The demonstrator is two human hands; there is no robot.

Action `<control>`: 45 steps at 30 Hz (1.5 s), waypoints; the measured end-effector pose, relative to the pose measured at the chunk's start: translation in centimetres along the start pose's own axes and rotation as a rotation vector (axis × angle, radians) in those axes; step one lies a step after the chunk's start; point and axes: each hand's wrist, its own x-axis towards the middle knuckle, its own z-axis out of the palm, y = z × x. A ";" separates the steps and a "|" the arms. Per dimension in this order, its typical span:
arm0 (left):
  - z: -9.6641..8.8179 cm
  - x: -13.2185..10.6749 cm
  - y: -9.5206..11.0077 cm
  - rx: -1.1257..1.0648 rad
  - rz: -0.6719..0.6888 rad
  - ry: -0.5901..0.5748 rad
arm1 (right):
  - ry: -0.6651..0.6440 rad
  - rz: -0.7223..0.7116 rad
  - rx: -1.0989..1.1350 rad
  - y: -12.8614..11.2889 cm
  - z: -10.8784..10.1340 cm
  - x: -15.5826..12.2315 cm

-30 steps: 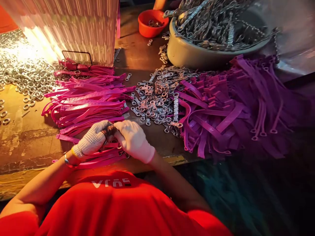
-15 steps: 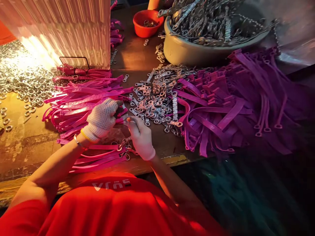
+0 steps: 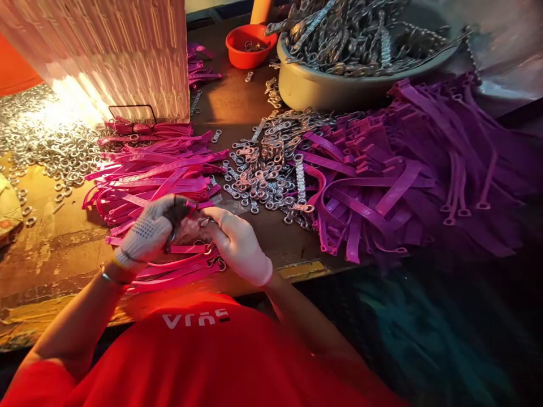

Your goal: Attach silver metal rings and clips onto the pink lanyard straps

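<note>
My left hand (image 3: 148, 230), in a white knit glove with dark fingertips, is closed on the end of a pink plastic strap (image 3: 167, 186) that runs up into the pink pile. My right hand (image 3: 238, 242), in a smooth pale glove, pinches a small metal ring fitting (image 3: 205, 221) right beside the left fingertips. The two hands meet just above a few pink straps with metal rings (image 3: 186, 265) lying at the table's front edge. A heap of loose metal fittings (image 3: 265, 169) lies just beyond my right hand.
A large pile of purple straps (image 3: 403, 169) covers the right of the table. A big basin of metal clips (image 3: 356, 51) and a small red bowl (image 3: 249, 45) stand at the back. Silver rings (image 3: 55, 141) spread at the left, by a ribbed translucent block (image 3: 114, 51).
Half a second ago my left hand was up at the pink pile and my right hand near the fittings; both have come back together near the front edge, as they were a second ago.
</note>
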 end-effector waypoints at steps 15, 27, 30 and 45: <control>0.9 -5.2 -5.9 0.285 0.137 0.027 | -0.339 -0.207 -0.756 -3.7 1.7 -0.7; 0.7 -6.1 -8.6 0.088 0.088 0.036 | -0.476 -0.060 -0.588 -3.6 2.4 -1.4; 0.7 -6.5 -8.9 0.109 0.103 0.012 | -0.519 -0.121 -0.647 -3.4 2.9 -2.0; -8.1 -7.2 -7.7 0.477 0.182 -0.040 | -0.671 -0.208 -0.603 -2.6 -0.8 -1.5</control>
